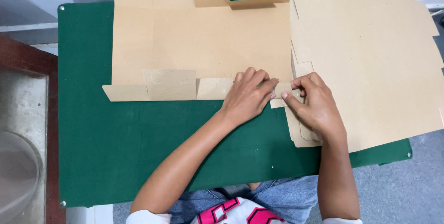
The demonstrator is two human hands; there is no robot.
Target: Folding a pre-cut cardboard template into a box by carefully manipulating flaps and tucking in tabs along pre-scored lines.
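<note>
Your left hand (249, 92) pins the flat cardboard box blank (208, 43) on the green desk (115, 150), right hand (310, 104) pinching the small corner flap (283, 89) — crease along the score, keep it square.

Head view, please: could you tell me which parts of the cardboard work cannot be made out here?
- Small flap: in the head view, the left hand and right hand cover most of it, so its fold is unclear.
- Flat box blank: top flaps cut off by the upper frame edge.
- Stack of blanks: cut off at the top and right edges; sheet count unreadable.
</note>
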